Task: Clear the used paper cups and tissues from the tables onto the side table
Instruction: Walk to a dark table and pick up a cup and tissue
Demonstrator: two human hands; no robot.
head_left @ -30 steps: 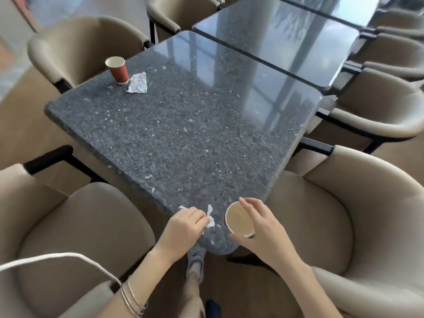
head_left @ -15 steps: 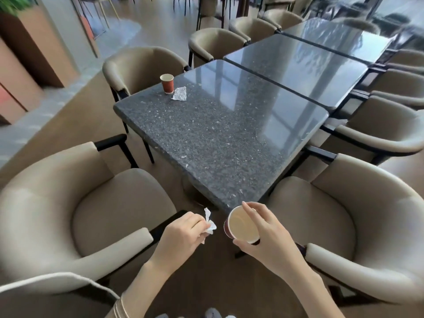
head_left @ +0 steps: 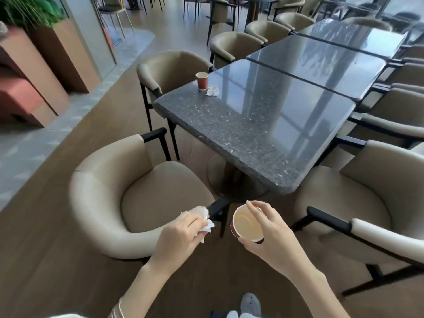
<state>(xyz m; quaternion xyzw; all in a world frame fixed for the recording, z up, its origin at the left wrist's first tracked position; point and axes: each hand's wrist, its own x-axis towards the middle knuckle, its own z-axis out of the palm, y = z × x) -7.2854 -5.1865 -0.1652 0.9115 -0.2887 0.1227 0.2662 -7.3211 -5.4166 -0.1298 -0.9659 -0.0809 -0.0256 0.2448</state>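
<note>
**A:** Cups and tissues question. One paper cup (head_left: 247, 226) is being held in the right hand (head_left: 270, 235), fingers wrapped around the rim and wall, mouth tipped toward the camera. A crumpled tissue (head_left: 207, 227) is being pinched shut in the left hand (head_left: 181, 237). Both are being carried low, off the dark stone table (head_left: 252, 134), between the two beige armchairs. How should this carry be handled?

**B:** Looks like the haul to the side table is being started, though no side table is being shown anywhere here. The cup is being gripped by the rim, so it should be kept level in case dregs are being sloshed around; can't tell if it's dry inside. Squeezing should be avoided, paper walls buckle. The tissue is barely being held, so it should be balled tighter.

**A:** And the far corner?

**B:** A second cup (head_left: 202, 81) is being left standing there, with another tissue (head_left: 212, 91) just beside it. Next trip, probably.
</note>
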